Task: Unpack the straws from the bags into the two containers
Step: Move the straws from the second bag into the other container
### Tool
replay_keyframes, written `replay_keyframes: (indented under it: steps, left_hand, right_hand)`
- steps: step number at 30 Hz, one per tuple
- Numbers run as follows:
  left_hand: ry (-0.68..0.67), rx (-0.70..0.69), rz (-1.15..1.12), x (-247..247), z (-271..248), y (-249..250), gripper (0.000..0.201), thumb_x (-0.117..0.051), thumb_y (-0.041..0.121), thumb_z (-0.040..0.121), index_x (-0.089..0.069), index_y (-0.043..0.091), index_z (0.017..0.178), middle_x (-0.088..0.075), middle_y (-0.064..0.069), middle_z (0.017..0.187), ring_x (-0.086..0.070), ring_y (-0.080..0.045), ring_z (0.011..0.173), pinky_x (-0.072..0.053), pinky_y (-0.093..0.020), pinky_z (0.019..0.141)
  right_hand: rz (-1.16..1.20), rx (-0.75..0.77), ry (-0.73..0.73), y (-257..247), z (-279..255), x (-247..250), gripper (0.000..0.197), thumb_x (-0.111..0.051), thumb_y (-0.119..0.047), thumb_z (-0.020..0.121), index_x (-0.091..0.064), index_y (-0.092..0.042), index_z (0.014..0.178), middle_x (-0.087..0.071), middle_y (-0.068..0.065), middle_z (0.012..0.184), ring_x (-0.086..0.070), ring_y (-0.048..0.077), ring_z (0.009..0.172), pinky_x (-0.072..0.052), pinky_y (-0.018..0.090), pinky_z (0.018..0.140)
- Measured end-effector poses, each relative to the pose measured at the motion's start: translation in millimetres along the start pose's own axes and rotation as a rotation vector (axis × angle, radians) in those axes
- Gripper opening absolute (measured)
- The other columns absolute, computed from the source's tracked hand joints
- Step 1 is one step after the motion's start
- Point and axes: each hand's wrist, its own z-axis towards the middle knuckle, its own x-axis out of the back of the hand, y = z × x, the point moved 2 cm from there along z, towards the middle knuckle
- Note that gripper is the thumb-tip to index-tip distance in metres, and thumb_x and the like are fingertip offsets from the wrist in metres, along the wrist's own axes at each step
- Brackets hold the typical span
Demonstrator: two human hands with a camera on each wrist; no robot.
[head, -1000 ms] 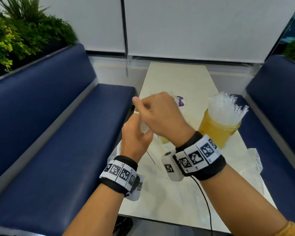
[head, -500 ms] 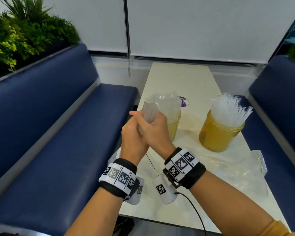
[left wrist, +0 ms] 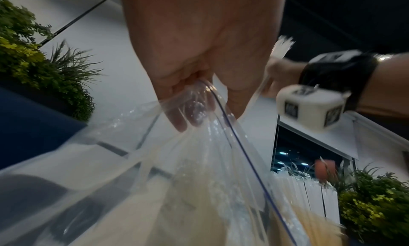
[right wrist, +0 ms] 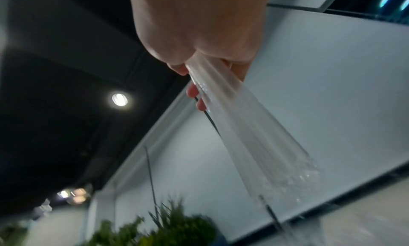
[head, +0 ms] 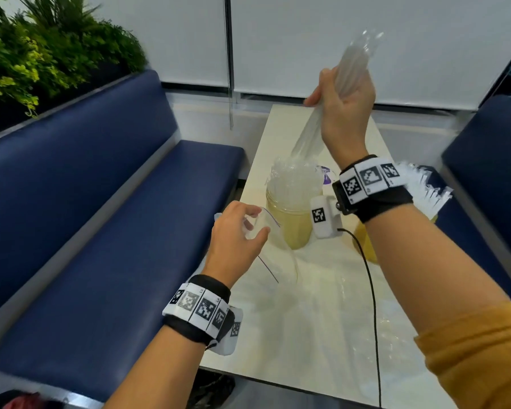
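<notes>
My right hand [head: 344, 98] is raised above the table and grips a bundle of clear wrapped straws [head: 351, 69]; its lower end hangs over the left yellow container [head: 289, 222], which is full of straws. In the right wrist view the straw bundle [right wrist: 243, 127] fans out past my fingers [right wrist: 192, 92]. My left hand [head: 239, 231] pinches the open mouth of a clear zip bag [head: 266, 231] with a blue seal line, beside that container. In the left wrist view the bag [left wrist: 199, 162] hangs from my fingers. The second yellow container [head: 366, 246] is mostly hidden behind my right forearm.
A pale narrow table [head: 307, 320] runs between two blue benches [head: 101, 231]. Empty clear bags [head: 396, 335] lie on the table near its front edge. A cable [head: 372, 290] trails from my right wrist camera. Green plants [head: 27, 54] stand behind the left bench.
My right hand has pulled the straw bundle up out of the bag and lifted it high above the left container. My left hand stays low, still holding the bag.
</notes>
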Motion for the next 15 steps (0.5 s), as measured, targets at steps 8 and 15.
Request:
replay_keyframes:
  steps: [8,15]
  left_hand:
    - [-0.006,-0.035,-0.006,3,4,1,0.026,-0.077,0.026,0.087,-0.068,0.023,0.111,-0.061,0.013,0.106,-0.063,-0.004,0.083,-0.056,-0.028,0.084]
    - [-0.021,-0.021,-0.020,2,3,0,0.024,-0.075,0.028,0.088,-0.067,0.025,0.111,-0.061,0.015,0.106,-0.064,-0.005,0.083,-0.056,-0.044,0.090]
  right_hand:
    - [-0.296,-0.339,-0.176,112,-52,0,0.023,-0.060,-0.029,0.095,-0.063,-0.007,0.097,-0.072,0.010,0.077,-0.066,0.005,0.062,-0.049,0.012,0.057]
    - [-0.416,-0.267,-0.139,124,-63,2,0.047,-0.083,-0.033,0.074,-0.063,-0.006,0.108,-0.070,0.007,0.097,-0.066,0.019,0.081,-0.056,0.018,0.069]
